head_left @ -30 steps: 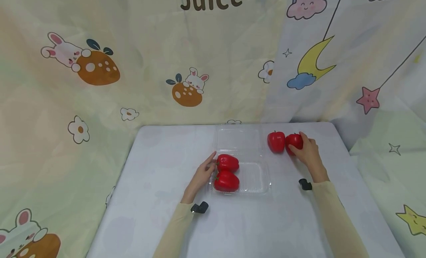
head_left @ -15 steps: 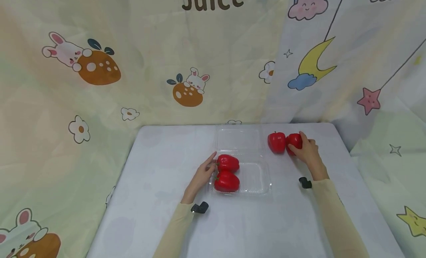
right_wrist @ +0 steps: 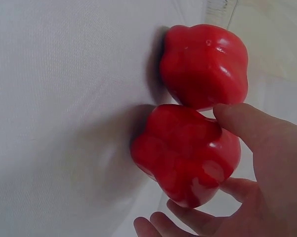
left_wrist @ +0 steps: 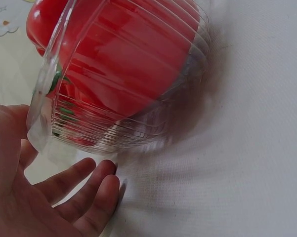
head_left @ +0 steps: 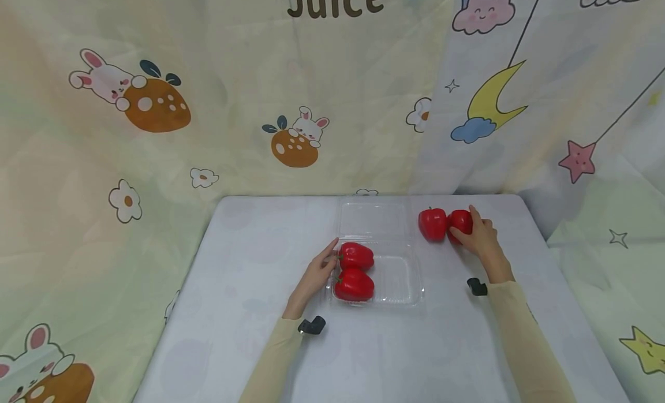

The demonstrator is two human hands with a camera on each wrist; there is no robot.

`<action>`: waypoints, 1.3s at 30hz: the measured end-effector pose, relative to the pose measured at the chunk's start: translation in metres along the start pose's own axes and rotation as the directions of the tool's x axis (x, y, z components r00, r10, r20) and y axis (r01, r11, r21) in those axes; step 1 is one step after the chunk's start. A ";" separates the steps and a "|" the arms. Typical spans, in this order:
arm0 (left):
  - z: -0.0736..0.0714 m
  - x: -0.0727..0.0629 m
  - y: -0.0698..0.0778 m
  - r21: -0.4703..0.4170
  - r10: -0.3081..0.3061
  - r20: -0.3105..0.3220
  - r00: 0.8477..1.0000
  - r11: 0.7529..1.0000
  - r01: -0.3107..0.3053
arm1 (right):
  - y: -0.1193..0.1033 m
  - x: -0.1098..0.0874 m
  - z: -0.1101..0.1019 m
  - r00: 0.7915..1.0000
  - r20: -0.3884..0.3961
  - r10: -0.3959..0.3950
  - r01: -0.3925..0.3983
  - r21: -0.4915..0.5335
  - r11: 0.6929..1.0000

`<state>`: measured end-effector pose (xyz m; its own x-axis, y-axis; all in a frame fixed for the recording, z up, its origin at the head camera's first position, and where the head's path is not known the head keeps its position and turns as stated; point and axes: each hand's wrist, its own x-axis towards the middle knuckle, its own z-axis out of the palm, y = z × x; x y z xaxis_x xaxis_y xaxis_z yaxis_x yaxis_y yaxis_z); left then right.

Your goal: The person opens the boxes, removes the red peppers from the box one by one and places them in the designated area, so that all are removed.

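A clear plastic container (head_left: pixel 397 280) stands on the table with its lid (head_left: pixel 374 218) folded back. Two red bell peppers lie on their sides in its left half, the rear one (head_left: pixel 356 256) against the front one (head_left: pixel 354 284). My left hand (head_left: pixel 315 272) is at the container's left edge; in the left wrist view its thumb and a finger pinch the rim (left_wrist: pixel 43 79), other fingers loose below. At the back right, my right hand (head_left: pixel 482 241) holds a red bell pepper (right_wrist: pixel 183 153) between thumb and fingers. Another red bell pepper (head_left: pixel 432 224) stands just left of it.
The white table (head_left: pixel 234 345) ends at a printed cloth backdrop (head_left: pixel 223 91) just behind the lid. A black wrist camera (head_left: pixel 312 325) sits on the left wrist, another camera (head_left: pixel 477 286) on the right.
Both hands keep their places, and the bell peppers and container stay put. Only the head view has shifted slightly.
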<state>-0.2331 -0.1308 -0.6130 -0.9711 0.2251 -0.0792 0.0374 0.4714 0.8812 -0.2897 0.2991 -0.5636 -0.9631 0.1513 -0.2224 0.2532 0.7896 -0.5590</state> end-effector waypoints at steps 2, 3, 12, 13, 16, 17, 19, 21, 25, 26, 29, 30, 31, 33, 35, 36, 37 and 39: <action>0.000 0.000 0.000 0.002 0.008 -0.003 1.000 1.000 -0.008 | 0.001 0.000 0.000 1.000 0.002 -0.002 0.002 0.000 1.000; 0.000 0.000 0.000 0.002 0.008 -0.003 1.000 1.000 -0.008 | 0.001 0.000 0.000 1.000 0.003 -0.003 0.003 0.001 1.000; 0.000 -0.001 0.001 -0.007 -0.010 0.000 1.000 1.000 0.010 | 0.005 -0.002 0.003 1.000 -0.004 0.014 -0.014 0.015 1.000; 0.000 -0.001 0.001 -0.007 -0.011 0.000 1.000 1.000 0.011 | 0.005 -0.003 0.004 1.000 -0.005 0.014 -0.014 0.016 1.000; 0.000 -0.001 0.002 -0.008 -0.015 -0.002 1.000 1.000 0.015 | 0.006 -0.005 0.003 1.000 -0.007 0.011 -0.011 0.019 1.000; 0.000 -0.001 0.003 -0.007 -0.016 -0.003 1.000 1.000 0.016 | 0.006 -0.006 0.002 1.000 -0.008 0.008 -0.008 0.021 1.000; -0.001 -0.001 0.003 -0.006 -0.015 -0.005 1.000 1.000 0.015 | 0.006 -0.008 0.001 1.000 -0.010 0.001 -0.001 0.025 1.000; 0.000 -0.001 0.003 -0.005 -0.013 -0.005 1.000 1.000 0.013 | 0.006 -0.010 0.000 1.000 -0.012 -0.001 0.001 0.031 1.000; 0.001 0.000 0.001 0.000 -0.006 -0.005 1.000 1.000 0.006 | 0.004 -0.012 -0.001 1.000 -0.019 -0.005 0.006 0.035 0.999; 0.001 0.000 0.001 -0.001 -0.006 -0.007 1.000 1.000 0.006 | 0.004 -0.012 -0.002 1.000 -0.020 -0.006 0.006 0.035 0.999; 0.001 0.000 0.000 0.000 -0.003 -0.009 1.000 1.000 0.003 | 0.004 -0.012 -0.002 1.000 -0.024 -0.011 0.012 0.024 1.000; 0.001 0.000 0.001 0.002 -0.006 -0.009 1.000 1.000 0.006 | 0.004 -0.012 -0.002 1.000 -0.025 -0.013 0.014 0.021 1.000; 0.001 0.000 0.001 0.002 -0.009 -0.009 1.000 1.000 0.009 | 0.004 -0.013 -0.002 1.000 -0.024 -0.013 0.014 0.018 1.000; 0.001 0.000 0.001 0.005 -0.008 -0.008 1.000 1.000 0.008 | 0.004 -0.013 -0.001 1.000 -0.024 -0.014 0.014 0.013 1.000; 0.000 0.000 0.001 0.004 -0.007 -0.007 1.000 1.000 0.007 | 0.003 -0.015 -0.001 1.000 -0.024 -0.013 0.013 0.010 1.000; 0.000 0.000 0.001 0.003 -0.008 -0.006 1.000 1.000 0.008 | 0.003 -0.016 -0.001 1.000 -0.024 -0.013 0.014 0.008 1.000; 0.000 0.000 0.001 0.001 -0.007 -0.005 1.000 1.000 0.007 | 0.002 -0.017 -0.002 1.000 -0.025 -0.015 0.015 0.006 1.000; 0.000 0.000 0.001 -0.004 -0.005 -0.004 1.000 1.000 0.005 | 0.001 -0.019 -0.002 1.000 -0.027 -0.015 0.015 0.005 1.000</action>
<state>-0.2328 -0.1300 -0.6124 -0.9722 0.2194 -0.0821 0.0313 0.4690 0.8826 -0.2716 0.2985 -0.5587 -0.9689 0.1560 -0.1923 0.2394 0.7885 -0.5666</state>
